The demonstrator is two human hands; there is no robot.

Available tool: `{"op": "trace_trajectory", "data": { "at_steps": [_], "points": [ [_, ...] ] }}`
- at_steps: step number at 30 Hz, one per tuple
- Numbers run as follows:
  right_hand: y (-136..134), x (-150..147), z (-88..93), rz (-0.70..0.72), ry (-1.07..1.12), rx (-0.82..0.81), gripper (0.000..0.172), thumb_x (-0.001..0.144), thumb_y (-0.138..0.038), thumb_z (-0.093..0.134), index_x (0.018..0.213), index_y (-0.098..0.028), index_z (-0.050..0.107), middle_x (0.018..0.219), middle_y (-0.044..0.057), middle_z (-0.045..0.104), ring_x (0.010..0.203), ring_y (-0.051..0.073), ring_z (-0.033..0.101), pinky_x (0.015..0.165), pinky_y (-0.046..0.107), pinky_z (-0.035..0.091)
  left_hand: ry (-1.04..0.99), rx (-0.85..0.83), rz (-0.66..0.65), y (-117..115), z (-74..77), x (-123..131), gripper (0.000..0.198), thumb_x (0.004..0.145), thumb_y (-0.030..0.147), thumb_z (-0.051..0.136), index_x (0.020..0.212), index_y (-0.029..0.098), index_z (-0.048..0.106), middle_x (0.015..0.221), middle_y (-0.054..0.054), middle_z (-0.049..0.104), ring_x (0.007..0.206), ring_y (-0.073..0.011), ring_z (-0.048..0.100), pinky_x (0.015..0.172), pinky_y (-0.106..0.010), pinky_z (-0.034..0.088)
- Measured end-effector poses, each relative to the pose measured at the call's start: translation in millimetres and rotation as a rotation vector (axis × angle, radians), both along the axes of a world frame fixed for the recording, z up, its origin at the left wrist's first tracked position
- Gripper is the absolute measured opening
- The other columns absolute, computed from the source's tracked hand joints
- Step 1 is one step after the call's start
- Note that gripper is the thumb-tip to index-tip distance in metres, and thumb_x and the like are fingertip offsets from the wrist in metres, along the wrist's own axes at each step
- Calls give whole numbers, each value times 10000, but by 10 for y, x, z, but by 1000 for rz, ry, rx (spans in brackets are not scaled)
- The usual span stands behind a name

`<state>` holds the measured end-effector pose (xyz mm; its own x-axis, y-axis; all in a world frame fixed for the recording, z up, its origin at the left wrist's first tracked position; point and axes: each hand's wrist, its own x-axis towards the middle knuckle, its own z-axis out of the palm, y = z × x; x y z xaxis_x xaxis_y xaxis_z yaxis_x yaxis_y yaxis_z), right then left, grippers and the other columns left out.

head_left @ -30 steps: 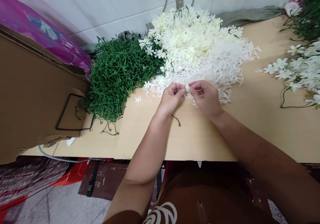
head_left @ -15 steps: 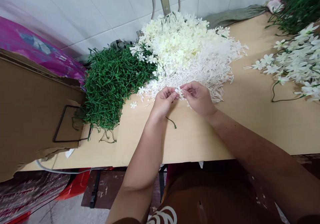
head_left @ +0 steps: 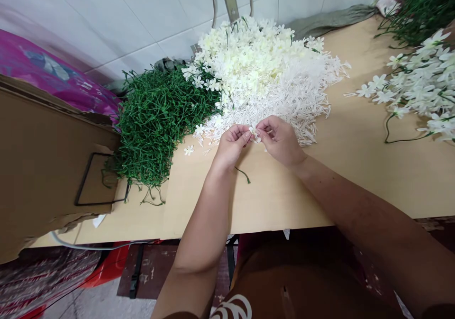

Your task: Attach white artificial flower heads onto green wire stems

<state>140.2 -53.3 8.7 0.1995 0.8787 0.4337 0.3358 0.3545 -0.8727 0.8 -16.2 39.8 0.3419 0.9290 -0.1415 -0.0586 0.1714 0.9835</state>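
One tabletop [head_left: 280,198] holds two flower heaps [head_left: 259,63]; left hand [head_left: 232,144] and right hand [head_left: 281,140] pinch one white flower [head_left: 253,132]; purple wrapping [head_left: 53,65] bears unreadable lettering [head_left: 86,86].

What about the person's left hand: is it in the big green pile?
No, the left hand holds a small white flower together with the right hand, apart from the big green pile.

The flowers [head_left: 249,65] look like matt cloth, green stems [head_left: 152,124] plastic, wall tiles [head_left: 142,11] glossy.
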Motion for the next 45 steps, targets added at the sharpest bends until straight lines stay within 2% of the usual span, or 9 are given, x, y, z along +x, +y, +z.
{"op": "trace_trajectory", "data": {
  "at_steps": [14, 18, 23, 26, 30, 33, 36, 39, 45],
  "points": [
    [-5, 8, -9, -130, -206, 216, 92, 846, -218, 524, 759, -218, 496, 732, 30, 588, 667, 156, 554, 616, 292, 476, -66, -39, -37, -24, 27, 0, 227, 654, 198, 825, 698, 149, 608, 604, 18, 618, 554, -56, 508, 552, -172, 390],
    [-21, -4, -7, -77, -207, 170, 78, 839, -203, 519, 763, -216, 505, 774, 46, 610, 722, 169, 574, 636, 294, 493, -62, -46, -35, -25, 10, 1, 229, 655, 210, 825, 701, 147, 609, 618, 19, 622, 568, -56, 511, 568, -174, 397],
    [-21, -7, 2, 22, -68, 33, 57, 818, -181, 536, 768, -206, 527, 761, 36, 626, 702, 159, 590, 637, 294, 499, -49, -43, -44, -23, -11, -19, 252, 662, 247, 821, 716, 152, 593, 639, 17, 628, 591, -64, 538, 593, -185, 408],
    [-3, 11, 9, 28, -11, 19, 77, 802, -183, 573, 741, -205, 531, 712, 14, 593, 667, 144, 565, 601, 279, 474, -16, -2, -54, -2, -12, -32, 228, 732, 303, 765, 741, 161, 587, 669, 8, 639, 609, -77, 568, 610, -201, 420],
    [35, 36, -1, 48, 114, 3, 91, 786, -186, 590, 721, -202, 528, 655, -13, 557, 593, 119, 537, 557, 272, 443, 152, 130, -72, 18, 38, -106, 105, 826, 254, 645, 801, 165, 595, 717, -4, 650, 661, -96, 589, 666, -231, 445],
    [51, 47, -3, 68, 195, -15, 100, 778, -179, 611, 724, -200, 529, 630, -31, 547, 546, 98, 521, 525, 257, 421, 433, 298, -146, -66, 124, -271, 11, 806, 162, 623, 817, 165, 623, 786, -17, 660, 747, -123, 591, 737, -271, 459],
    [59, 53, 5, 107, 245, -34, 130, 773, -168, 648, 731, -201, 529, 605, -44, 541, 521, 87, 522, 500, 240, 410, 699, 513, -328, -255, 201, -486, 76, 789, 163, 656, 862, 180, 669, 920, -41, 676, 884, -168, 598, 818, -322, 462],
    [70, 49, 2, 138, 281, -54, 159, 775, -176, 680, 733, -204, 530, 598, -47, 542, 508, 85, 525, 480, 233, 402, 859, 708, -521, -451, 189, -630, 126, 822, 144, 621, 911, 205, 684, 1033, -51, 671, 994, -200, 584, 897, -367, 449],
    [66, 45, 14, 209, 291, -85, 218, 772, -232, 738, 711, -191, 532, 598, -40, 550, 516, 82, 523, 504, 242, 414, 997, 785, -436, -559, 8, -597, 157, 818, 89, 544, 782, 190, 659, 858, -46, 636, 885, -202, 573, 826, -374, 432]
  ]
}}
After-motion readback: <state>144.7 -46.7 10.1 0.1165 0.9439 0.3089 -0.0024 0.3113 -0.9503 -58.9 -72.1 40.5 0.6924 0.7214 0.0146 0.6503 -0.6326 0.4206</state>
